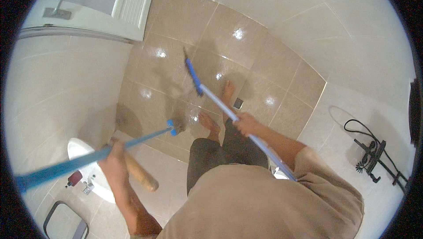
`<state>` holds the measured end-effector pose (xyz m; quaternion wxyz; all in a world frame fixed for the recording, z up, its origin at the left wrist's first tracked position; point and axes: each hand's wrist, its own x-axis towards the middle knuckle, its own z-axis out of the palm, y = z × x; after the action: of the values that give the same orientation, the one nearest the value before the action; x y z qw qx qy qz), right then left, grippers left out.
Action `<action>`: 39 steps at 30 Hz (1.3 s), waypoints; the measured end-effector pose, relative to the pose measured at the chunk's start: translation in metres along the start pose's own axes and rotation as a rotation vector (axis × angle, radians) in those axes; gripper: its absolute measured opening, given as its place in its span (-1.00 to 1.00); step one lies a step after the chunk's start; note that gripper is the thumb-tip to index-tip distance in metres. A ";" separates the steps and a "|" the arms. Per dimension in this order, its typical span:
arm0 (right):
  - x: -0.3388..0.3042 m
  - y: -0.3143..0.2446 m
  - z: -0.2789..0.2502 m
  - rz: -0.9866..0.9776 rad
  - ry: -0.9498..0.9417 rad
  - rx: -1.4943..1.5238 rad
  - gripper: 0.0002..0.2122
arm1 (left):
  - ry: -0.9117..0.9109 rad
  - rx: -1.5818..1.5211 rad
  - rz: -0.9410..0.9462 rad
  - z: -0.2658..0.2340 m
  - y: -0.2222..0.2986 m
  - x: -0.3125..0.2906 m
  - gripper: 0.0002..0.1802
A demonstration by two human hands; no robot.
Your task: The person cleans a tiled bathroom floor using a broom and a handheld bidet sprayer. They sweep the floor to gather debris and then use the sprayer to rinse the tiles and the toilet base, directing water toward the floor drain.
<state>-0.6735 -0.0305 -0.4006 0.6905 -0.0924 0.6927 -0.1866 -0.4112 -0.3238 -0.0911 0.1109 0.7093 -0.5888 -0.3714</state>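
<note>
My left hand (pixel 115 157) is closed round a blue pole (pixel 70 166), which slants down to a small blue head (pixel 172 127) near the floor by my feet. A thick wooden handle (pixel 141 175) sticks out beside that same hand; whether the fingers also grip it is unclear. My right hand (pixel 246 123) grips a pale lavender handle (pixel 216 100) whose upper end passes along my right side. At its far end, a long blue broom head (pixel 193 75) with dark bristles lies low over the wet tiles. Its bristles are partly blurred.
Shiny wet beige tiles (pixel 273 74) cover the floor, with a small square drain (pixel 238 103) near my bare feet. A white washbasin (pixel 81 148) is on the left wall. Shower fittings with a black hose (pixel 370 151) hang at right. A white door (pixel 136 5) stands at the far left.
</note>
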 end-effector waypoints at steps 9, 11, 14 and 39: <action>-0.003 -0.033 -0.144 -0.078 0.102 0.420 -0.81 | -0.121 0.005 0.521 0.065 0.154 0.010 -0.55; 0.001 -0.052 -0.163 -0.010 0.044 0.688 -0.84 | -0.159 -0.073 0.569 0.076 0.181 0.026 -0.54; 0.027 -0.040 -0.210 0.095 -0.163 1.154 -0.85 | -0.227 -0.143 0.628 0.121 0.231 0.050 -0.54; 0.139 -0.257 -0.452 -0.664 0.303 2.103 -0.66 | -0.864 -0.018 0.947 0.422 0.481 0.182 -0.62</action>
<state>-1.1592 -0.2596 -0.4404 0.2489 0.3820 0.2076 -0.8655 -1.0452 -0.5081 -0.1728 0.0214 0.1580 -0.8267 -0.5396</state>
